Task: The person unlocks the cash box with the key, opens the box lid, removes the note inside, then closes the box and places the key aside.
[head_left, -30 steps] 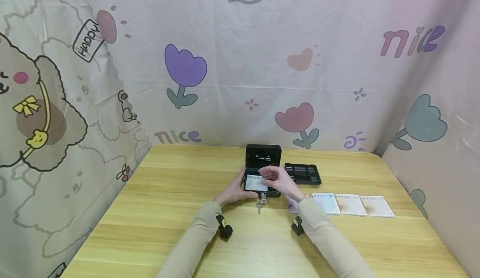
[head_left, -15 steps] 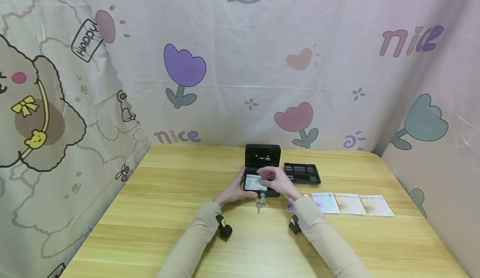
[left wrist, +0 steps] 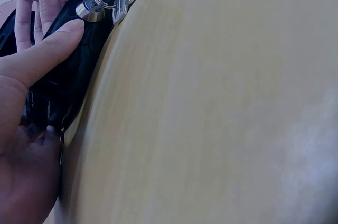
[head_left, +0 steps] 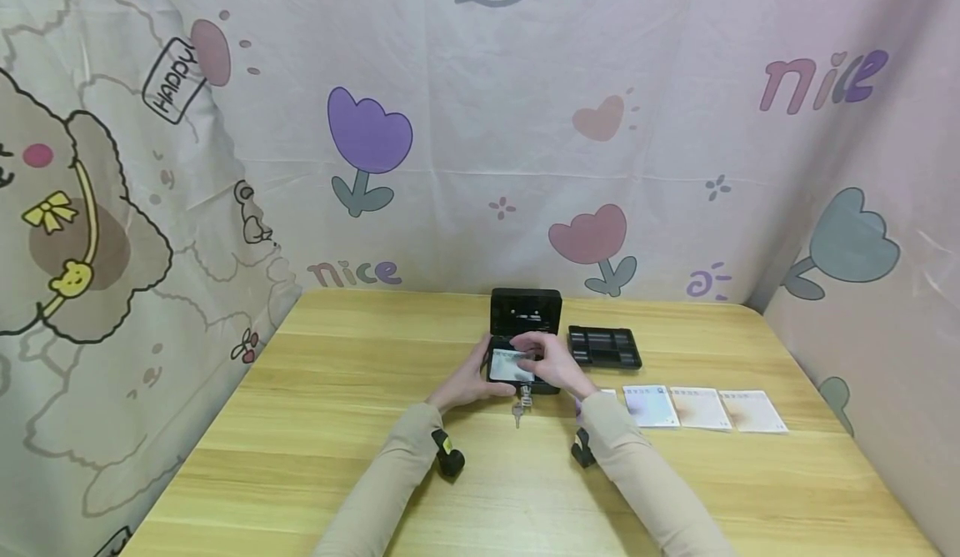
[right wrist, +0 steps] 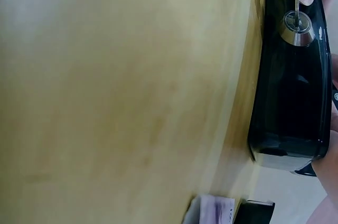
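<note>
A small black cash box (head_left: 522, 383) stands open mid-table with its lid (head_left: 526, 313) upright. My left hand (head_left: 467, 380) grips its left front corner, the thumb (left wrist: 50, 44) lying along the front wall near the lock (left wrist: 87, 10). Keys (head_left: 520, 408) hang from that lock (right wrist: 296, 26). My right hand (head_left: 551, 363) reaches into the box from the right, fingers curled on a pale card (head_left: 506, 367) that lies inside. Its fingertips are hidden from the right wrist view.
A black coin tray (head_left: 604, 348) lies right of the box. A row of pale cards (head_left: 701, 408) sits on the wooden table (head_left: 300, 424) to the right, one partly under my right forearm (right wrist: 211, 211). Printed fabric walls close in behind and on both sides.
My right hand and forearm have slid a little to the left, further over the box and card. The left hand and the box have stayed put.
</note>
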A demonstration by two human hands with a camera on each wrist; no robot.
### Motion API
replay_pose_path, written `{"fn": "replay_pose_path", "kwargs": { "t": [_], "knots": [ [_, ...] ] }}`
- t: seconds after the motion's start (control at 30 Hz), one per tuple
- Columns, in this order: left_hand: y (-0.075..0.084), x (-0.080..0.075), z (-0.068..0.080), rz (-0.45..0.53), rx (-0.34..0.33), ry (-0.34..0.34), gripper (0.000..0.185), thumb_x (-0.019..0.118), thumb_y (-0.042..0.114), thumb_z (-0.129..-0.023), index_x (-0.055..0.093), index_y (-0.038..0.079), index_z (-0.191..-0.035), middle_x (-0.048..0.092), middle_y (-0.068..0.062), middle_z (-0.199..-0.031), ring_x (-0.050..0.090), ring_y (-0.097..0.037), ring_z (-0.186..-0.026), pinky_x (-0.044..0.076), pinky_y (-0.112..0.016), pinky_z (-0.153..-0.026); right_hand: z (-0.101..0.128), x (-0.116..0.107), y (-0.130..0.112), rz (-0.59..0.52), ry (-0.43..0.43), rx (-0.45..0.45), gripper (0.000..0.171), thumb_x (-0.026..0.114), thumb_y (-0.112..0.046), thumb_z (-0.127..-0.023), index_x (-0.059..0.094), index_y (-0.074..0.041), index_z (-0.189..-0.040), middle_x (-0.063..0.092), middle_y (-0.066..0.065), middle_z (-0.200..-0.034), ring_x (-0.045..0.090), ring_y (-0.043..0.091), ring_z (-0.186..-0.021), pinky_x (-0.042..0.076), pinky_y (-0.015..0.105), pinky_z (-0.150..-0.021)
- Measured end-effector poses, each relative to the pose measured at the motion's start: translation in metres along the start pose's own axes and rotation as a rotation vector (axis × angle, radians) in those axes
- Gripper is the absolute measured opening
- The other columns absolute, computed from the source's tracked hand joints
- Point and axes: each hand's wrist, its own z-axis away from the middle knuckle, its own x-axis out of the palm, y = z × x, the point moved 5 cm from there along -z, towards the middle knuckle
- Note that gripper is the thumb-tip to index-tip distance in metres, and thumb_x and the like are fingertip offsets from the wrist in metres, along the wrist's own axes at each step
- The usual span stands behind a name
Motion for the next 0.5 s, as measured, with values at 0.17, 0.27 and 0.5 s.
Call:
{"fn": "replay_pose_path", "kwargs": {
  "t": [0.17,0.27,0.5],
  "knots": [
    [-0.0007,-0.0006,-0.0006,-0.022,-0.018,0.006,0.115,0.086,0.025,-0.080,0.008,0.014,-0.163,0.015,-0.016,-0.170,0.019,-0.034,-0.156,0.018,-0.056,-0.127,-0.0006,0.0009,0.0004,0.035,-0.006,0.004,0.035,0.067,0.003,-0.090,0.065,0.004,-0.125,0.068,0.023,-0.127,0.065,0.039,-0.117,0.053,0.053,-0.103],
    [-0.0002,-0.0003,-0.0008,-0.009,-0.014,0.005,0.115,0.086,0.023,-0.080,0.007,0.012,-0.163,0.015,-0.018,-0.169,0.020,-0.036,-0.155,0.019,-0.058,-0.127,-0.0002,0.0010,0.0004,0.045,-0.002,0.017,0.035,0.067,0.003,-0.090,0.066,0.003,-0.124,0.068,0.022,-0.127,0.064,0.038,-0.118,0.051,0.054,-0.104],
    [0.0001,0.0005,-0.0006,0.020,-0.005,0.001,0.115,0.086,0.020,-0.080,0.007,0.010,-0.163,0.015,-0.020,-0.169,0.020,-0.037,-0.155,0.018,-0.057,-0.127,0.0007,0.0018,-0.0002,0.048,-0.002,0.031,0.035,0.068,0.004,-0.089,0.066,0.002,-0.124,0.068,0.021,-0.127,0.063,0.038,-0.120,0.050,0.055,-0.105]
  ]
}}
